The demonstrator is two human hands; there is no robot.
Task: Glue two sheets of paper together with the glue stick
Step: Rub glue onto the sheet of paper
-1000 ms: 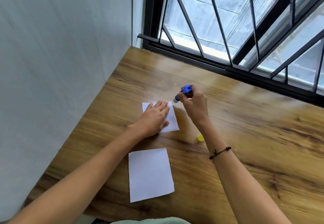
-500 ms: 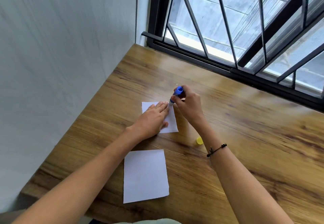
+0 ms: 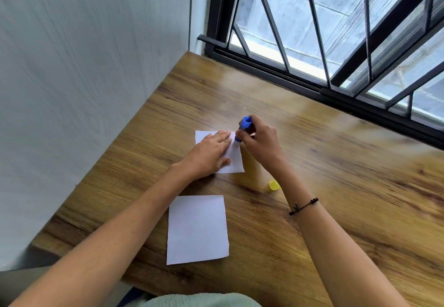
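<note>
Pinching glue stick (image 3: 242, 130), right grip (image 3: 260, 142), tip on paper (image 3: 234, 156)

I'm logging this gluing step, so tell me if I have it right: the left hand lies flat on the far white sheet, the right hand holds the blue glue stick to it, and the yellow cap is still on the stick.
Not quite: the small yellow cap is off, lying on the wooden table beside the right forearm, as the head view shows. The left hand does lie flat on the far white paper sheet, and the right hand holds the blue glue stick to it.

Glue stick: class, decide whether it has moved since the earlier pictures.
Yes. The glue stick tip has come from just off the far sheet at its far right corner onto that sheet's right edge, nearer the person.
</note>
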